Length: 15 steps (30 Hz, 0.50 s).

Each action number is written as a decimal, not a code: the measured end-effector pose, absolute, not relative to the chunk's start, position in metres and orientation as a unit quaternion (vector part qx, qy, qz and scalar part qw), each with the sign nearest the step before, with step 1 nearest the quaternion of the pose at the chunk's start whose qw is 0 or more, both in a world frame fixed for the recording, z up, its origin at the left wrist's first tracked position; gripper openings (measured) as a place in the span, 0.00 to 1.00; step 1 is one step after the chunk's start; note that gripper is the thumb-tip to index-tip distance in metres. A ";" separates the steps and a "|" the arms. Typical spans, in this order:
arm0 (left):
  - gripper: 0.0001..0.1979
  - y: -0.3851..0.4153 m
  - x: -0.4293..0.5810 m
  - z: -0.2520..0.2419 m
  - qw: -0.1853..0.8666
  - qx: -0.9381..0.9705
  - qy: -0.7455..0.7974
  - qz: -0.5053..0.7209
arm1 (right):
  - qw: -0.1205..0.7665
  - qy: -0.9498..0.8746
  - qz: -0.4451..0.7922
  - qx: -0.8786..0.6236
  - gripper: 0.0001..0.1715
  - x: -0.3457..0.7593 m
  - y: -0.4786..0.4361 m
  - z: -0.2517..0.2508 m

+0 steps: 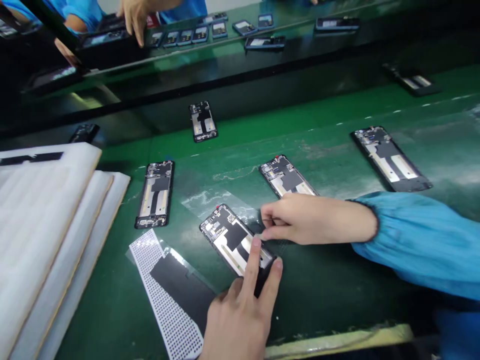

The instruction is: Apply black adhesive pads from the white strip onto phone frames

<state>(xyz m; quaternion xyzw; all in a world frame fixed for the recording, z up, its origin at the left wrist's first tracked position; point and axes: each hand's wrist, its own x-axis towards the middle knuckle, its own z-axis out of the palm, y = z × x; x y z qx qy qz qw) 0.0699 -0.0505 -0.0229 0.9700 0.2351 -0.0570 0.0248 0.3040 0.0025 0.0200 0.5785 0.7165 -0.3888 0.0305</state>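
Touching the opened phone on the surface, head view, the left hand spreads its fingers over the near end, long axis slanting up-left, while the right hand pinches narrowly by its right edge, any catch unclear.
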 end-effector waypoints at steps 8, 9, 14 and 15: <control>0.41 -0.034 0.080 -0.013 0.052 0.974 0.198 -0.101 | -0.010 0.728 -0.381 0.570 0.15 0.326 0.005 0.016; 0.40 -0.031 0.080 -0.012 0.057 0.976 0.186 -0.101 | -0.015 0.731 -0.378 0.568 0.15 0.327 0.005 0.015; 0.39 -0.020 0.081 -0.013 0.079 0.979 0.155 -0.108 | -0.040 0.740 -0.360 0.566 0.15 0.328 0.005 0.015; 0.40 -0.019 0.080 -0.013 0.081 0.978 0.154 -0.112 | -0.041 0.742 -0.358 0.565 0.16 0.328 0.005 0.015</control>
